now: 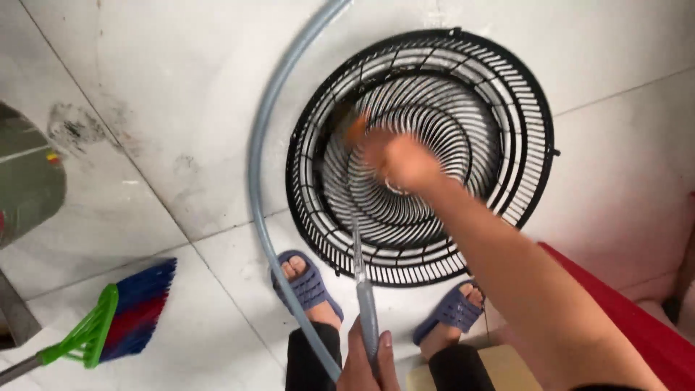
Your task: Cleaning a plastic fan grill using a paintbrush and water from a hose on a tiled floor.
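- Nearest the camera, the left hand point(368, 362) sits at the bottom edge of the view, fingers wrapped around the end of a grey hose point(255, 152), nozzle pointing forward
- From that hand a thin stream of water point(355, 217) runs up onto the fan grille point(423, 156)
- That hose loops away to the left in a wide arc and leaves the view at the top, passing just beside the grille's left rim
- Reaching out from the lower right, the right hand point(398, 161) is over the middle of the grille, clenched on something orange-brown that is too blurred to name; it looks pressed against the wires
- Black and round, the fan grille lies flat on the white tiled floor point(166, 87), its spiral wires facing up, right in front of the person's feet
- Both feet wear blue-grey slippers point(310, 286), one on each side of the water stream, the toes near the grille's lower rim
- At lower left a broom point(130, 315) with a green head and blue and red bristles lies on the tiles, well apart from the grille
- Something red point(637, 318) fills the lower right corner behind the right arm
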